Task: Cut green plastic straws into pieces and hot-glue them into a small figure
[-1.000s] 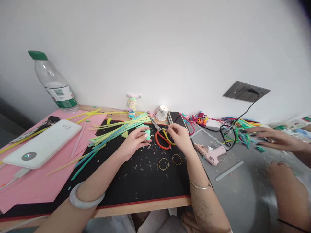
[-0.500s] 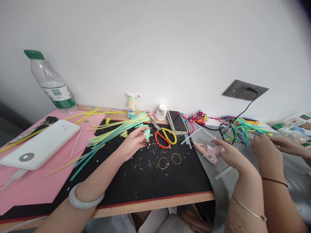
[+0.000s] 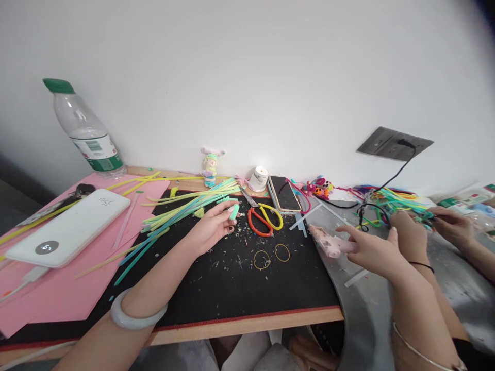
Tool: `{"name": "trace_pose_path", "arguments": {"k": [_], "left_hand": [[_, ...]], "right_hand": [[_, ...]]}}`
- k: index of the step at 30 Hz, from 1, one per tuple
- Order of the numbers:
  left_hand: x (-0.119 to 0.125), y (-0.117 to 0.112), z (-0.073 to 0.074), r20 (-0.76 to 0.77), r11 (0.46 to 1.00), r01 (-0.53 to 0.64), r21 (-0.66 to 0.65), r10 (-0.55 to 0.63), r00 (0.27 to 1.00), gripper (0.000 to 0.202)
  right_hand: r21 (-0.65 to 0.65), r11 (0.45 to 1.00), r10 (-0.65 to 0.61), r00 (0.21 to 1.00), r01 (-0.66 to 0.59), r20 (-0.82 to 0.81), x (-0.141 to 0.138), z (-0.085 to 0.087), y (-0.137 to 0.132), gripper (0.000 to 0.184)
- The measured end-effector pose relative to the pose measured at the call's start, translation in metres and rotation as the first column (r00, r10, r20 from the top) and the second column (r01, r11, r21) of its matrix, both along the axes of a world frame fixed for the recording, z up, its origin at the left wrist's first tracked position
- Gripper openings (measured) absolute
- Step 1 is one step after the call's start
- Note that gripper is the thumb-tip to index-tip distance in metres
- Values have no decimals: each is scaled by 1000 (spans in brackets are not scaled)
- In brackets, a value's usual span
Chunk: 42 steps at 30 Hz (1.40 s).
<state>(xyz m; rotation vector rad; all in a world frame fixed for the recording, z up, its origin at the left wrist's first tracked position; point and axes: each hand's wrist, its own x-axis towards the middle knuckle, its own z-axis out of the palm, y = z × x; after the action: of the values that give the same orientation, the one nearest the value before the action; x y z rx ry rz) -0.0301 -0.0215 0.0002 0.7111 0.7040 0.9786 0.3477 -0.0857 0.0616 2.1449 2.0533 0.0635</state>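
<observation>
My left hand [image 3: 212,226] is closed, pinching a small mint-green fuzzy piece [image 3: 234,211] between thumb and fingertips above the black mat [image 3: 232,288]. It looks like bundled pipe cleaner, though the fingers cover part of it. At the right, my right hand [image 3: 373,252] has its lower fingers curled on the handle of a pale pink hot glue gun [image 3: 328,244], with the thumb raised. The gun's nozzle points left, low over the grey surface. Scissors with red and yellow handles [image 3: 263,219] lie between my hands. Green, yellow and blue pipe cleaners [image 3: 174,214] spread beside my left hand.
Two rubber bands [image 3: 261,260] lie on the mat. Behind stand a small pipe-cleaner figure [image 3: 210,169], a white cup [image 3: 259,179] and a phone [image 3: 284,194]. A power bank [image 3: 69,226] and bottle [image 3: 88,134] are left. Another person's hands [image 3: 410,234] work at far right.
My right hand has turned at the glue gun's handle, its thumb now up, and the gun has tilted. The other person's hands have moved apart. My left hand keeps its pinch.
</observation>
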Motion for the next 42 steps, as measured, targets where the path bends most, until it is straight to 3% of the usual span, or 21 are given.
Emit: {"name": "trace_pose_path", "arguments": {"k": [2, 6, 10, 13, 15, 18, 20, 26, 29, 34, 42], "left_hand": [[0, 0, 1, -5, 1000, -2, 1, 2, 1000, 32], [-1, -1, 1, -19, 1000, -9, -2, 9, 1000, 33], [-1, -1, 0, -43, 1000, -14, 10, 14, 999, 34], [-1, -1, 0, -40, 1000, -13, 23, 14, 999, 35], [0, -1, 0, -31, 1000, -19, 20, 19, 999, 35], [0, -1, 0, -26, 1000, -27, 13, 28, 999, 36], [0, -1, 0, -22, 999, -32, 16, 32, 999, 35], [0, 0, -2, -16, 999, -44, 28, 45, 999, 34], [1, 0, -2, -17, 999, -38, 39, 38, 999, 33], [2, -1, -1, -31, 999, -24, 39, 26, 999, 33], [2, -1, -1, -36, 1000, -27, 14, 27, 999, 29]], "right_hand": [[-49, 997, 55, 998, -55, 5, -10, 1, 1, 48], [-102, 991, 71, 986, -87, -149, -27, 2, 10, 40], [74, 992, 119, 927, -99, -355, -42, 11, 19, 35], [242, 966, 216, 809, -94, -547, -57, 15, 24, 42], [287, 953, 272, 691, -98, -670, -69, 14, 30, 45], [263, 954, 300, 489, -144, -819, -84, 4, 41, 47], [242, 962, 274, 395, -130, -877, -93, -4, 48, 45], [176, 960, 228, 244, -219, -943, -125, -21, 58, 45], [171, 947, 230, 204, -272, -951, -140, -29, 56, 43], [172, 950, 225, 189, -259, -956, -150, -43, 52, 40], [140, 937, 206, 183, -320, -961, -154, -42, 50, 47]]}}
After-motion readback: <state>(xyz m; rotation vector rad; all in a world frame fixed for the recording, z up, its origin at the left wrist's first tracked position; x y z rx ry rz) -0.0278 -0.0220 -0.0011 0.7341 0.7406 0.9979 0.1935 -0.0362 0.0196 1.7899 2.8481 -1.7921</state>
